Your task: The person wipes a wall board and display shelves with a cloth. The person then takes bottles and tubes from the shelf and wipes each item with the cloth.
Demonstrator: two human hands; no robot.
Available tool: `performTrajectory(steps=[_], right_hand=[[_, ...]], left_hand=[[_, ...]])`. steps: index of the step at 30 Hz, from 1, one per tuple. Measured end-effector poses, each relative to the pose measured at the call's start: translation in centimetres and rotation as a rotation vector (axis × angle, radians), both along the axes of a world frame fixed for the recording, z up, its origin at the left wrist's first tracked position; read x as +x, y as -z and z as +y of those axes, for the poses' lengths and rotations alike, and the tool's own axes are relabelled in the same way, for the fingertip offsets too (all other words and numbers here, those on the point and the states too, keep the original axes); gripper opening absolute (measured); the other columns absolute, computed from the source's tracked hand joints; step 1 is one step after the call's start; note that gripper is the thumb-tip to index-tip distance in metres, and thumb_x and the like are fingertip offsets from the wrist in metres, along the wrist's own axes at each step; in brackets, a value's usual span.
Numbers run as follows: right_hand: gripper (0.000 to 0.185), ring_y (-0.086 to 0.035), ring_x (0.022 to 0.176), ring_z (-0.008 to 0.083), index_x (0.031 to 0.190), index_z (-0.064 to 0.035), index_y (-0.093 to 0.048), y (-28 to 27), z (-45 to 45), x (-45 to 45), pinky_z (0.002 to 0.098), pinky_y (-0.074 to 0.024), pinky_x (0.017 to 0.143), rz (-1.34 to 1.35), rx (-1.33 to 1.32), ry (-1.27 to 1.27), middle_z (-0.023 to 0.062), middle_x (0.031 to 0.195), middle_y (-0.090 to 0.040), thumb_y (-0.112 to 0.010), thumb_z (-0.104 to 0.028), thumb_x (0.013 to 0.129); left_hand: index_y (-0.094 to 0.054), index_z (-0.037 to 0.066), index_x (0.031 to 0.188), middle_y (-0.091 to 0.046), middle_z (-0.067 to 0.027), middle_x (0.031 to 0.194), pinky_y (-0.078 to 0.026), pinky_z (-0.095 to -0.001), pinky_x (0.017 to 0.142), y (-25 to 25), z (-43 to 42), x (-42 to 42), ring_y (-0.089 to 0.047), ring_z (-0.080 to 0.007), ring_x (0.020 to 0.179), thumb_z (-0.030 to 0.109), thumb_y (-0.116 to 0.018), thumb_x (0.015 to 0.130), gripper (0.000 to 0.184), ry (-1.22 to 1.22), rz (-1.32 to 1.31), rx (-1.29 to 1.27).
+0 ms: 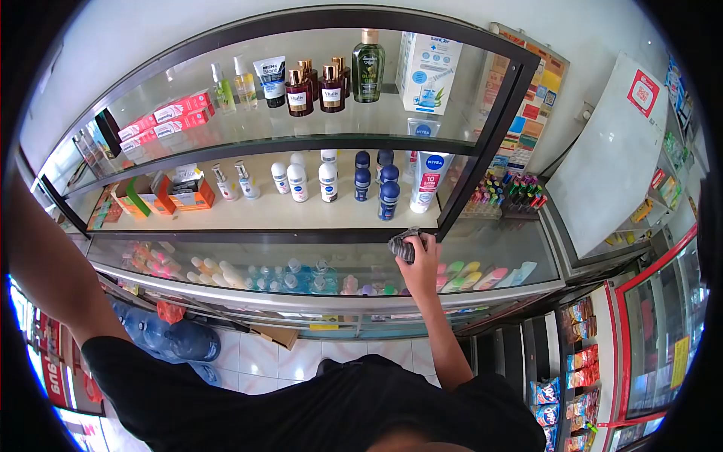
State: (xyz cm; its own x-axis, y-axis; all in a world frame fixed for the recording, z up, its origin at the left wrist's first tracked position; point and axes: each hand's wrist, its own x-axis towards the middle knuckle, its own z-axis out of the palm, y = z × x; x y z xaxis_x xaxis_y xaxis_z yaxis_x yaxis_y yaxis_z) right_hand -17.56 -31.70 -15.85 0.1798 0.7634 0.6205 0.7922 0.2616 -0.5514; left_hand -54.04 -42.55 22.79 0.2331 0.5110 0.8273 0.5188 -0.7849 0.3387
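Grey cloth (404,246) x1 in R fingers (431,241), nr 5 blue roll-ons (388,203), L fingers unclear.

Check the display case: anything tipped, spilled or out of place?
Nothing stands out. The white plastic roll-on bottles and dark-blue plastic roll-on bottles stand upright, with no spill visible; the right hand holds a crumpled grey cloth.
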Motion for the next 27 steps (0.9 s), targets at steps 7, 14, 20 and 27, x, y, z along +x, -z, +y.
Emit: performTrajectory(steps=[7, 14, 20, 27], right_hand=[[0.043, -0.052, 0.105, 0.0369, 0.107, -0.0100, -0.064, -0.2, -0.1, -0.1, 0.0466, -0.0459, 0.090, 0.016, -0.011, 0.003, 0.0119, 0.114, -0.056, -0.080, -0.001, 0.068], [0.044, -0.051, 0.104, 0.0369, 0.107, -0.0094, -0.063, -0.3, -0.1, 0.0, 0.0471, -0.0456, 0.089, 0.014, 0.001, -0.010, 0.0124, 0.114, -0.055, -0.080, -0.001, 0.068], [0.049, -0.050, 0.105, 0.0385, 0.111, -0.0129, -0.062, 0.0, 0.1, 0.2, 0.0491, -0.0453, 0.090, -0.003, -0.010, -0.019, 0.0125, 0.118, -0.053, -0.082, -0.002, 0.067], [0.049, -0.051, 0.105, 0.0385, 0.110, -0.0129, -0.061, 0.0, 0.1, 0.2, 0.0491, -0.0454, 0.091, -0.017, 0.003, -0.016, 0.0126, 0.118, -0.053, -0.082, -0.002, 0.067]], left_hand=[[-0.067, 0.000, 0.081, -0.063, -0.0127, 0.074, -0.046, -0.0286, 0.061, -0.1, 0.2, 0.4, -0.062, -0.0185, 0.069, 0.013, -0.063, 0.069, 0.018, -0.008, 0.012, -0.003], [-0.067, -0.001, 0.080, -0.063, -0.0129, 0.073, -0.046, -0.0285, 0.061, 0.1, 0.5, 0.7, -0.062, -0.0186, 0.068, 0.013, -0.063, 0.069, 0.018, -0.011, 0.020, -0.024], [-0.068, -0.001, 0.080, -0.063, -0.0130, 0.073, -0.046, -0.0284, 0.060, 0.6, 0.7, 0.9, -0.062, -0.0186, 0.068, 0.012, -0.063, 0.069, 0.018, -0.019, 0.019, -0.044], [-0.068, -0.001, 0.080, -0.064, -0.0132, 0.072, -0.046, -0.0282, 0.060, 1.2, 0.7, 0.9, -0.062, -0.0186, 0.067, 0.012, -0.063, 0.068, 0.018, -0.039, 0.016, -0.068]])
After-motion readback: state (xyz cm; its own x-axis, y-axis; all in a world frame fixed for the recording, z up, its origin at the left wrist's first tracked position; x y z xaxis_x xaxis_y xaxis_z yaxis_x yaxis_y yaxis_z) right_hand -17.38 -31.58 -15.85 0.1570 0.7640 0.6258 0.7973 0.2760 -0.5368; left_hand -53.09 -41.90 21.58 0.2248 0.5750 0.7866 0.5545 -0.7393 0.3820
